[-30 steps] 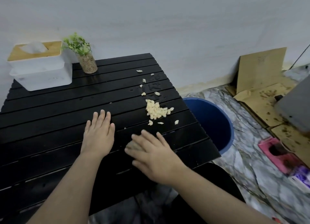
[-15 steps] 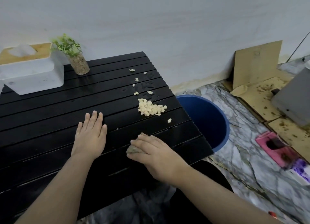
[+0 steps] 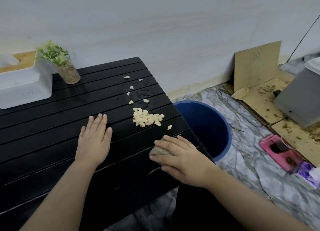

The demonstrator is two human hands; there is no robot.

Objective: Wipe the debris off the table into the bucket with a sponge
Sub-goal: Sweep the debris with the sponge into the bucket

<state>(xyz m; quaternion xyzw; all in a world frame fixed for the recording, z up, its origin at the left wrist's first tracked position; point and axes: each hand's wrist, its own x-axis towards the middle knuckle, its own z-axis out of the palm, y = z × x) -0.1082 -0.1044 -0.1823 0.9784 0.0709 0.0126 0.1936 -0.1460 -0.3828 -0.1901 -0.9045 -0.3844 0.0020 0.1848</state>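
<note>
Your right hand (image 3: 183,159) presses the sponge (image 3: 158,150) flat on the counter (image 3: 43,144); your left hand (image 3: 94,135) rests open. The debris pile (image 3: 146,117) lies just beyond your right hand, not yet swept into the blue bucket (image 3: 223,127) on its far side.

Black slatted table (image 3: 52,127); blue bucket (image 3: 223,144); pale yellow debris (image 3: 147,120); grey-green sponge (image 3: 158,151).

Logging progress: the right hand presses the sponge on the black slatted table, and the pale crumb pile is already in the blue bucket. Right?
Not quite. The head view shows the pale crumb pile on the black slatted table, not in the blue bucket. The right hand does press the sponge.
</note>
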